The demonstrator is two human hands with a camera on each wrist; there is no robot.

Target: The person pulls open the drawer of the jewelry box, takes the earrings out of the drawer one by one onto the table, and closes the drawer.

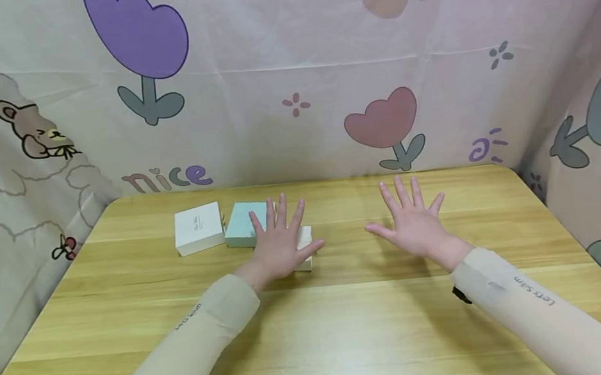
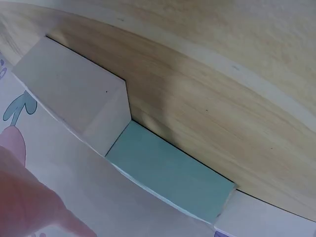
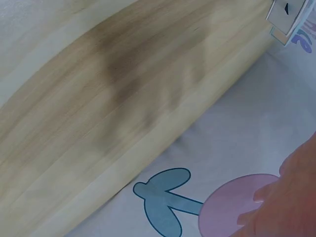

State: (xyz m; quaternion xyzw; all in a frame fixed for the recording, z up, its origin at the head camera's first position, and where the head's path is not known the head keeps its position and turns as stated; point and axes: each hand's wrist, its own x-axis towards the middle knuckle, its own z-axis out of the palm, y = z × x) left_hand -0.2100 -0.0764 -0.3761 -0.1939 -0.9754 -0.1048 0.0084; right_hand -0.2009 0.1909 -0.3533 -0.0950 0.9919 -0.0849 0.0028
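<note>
Both hands are held out over the table with fingers spread and nothing in them. My left hand (image 1: 280,245) overlaps a mint-green box (image 1: 240,222) and a small white box (image 1: 306,245) in the head view, hiding parts of both. Left of the green one lies a larger white box (image 1: 198,228) with small dark print on its lid. The left wrist view shows the green box (image 2: 170,170) between two white ones. To the right, my right hand (image 1: 417,228) is apart from the boxes, casting a shadow on the wood.
The wooden table (image 1: 324,346) ends at the back against a hanging cloth (image 1: 249,39) printed with tulips and hearts. More printed cloth hangs on the left and right sides. Beige sleeves cover both forearms, and a black piece (image 1: 461,295) shows at the right cuff.
</note>
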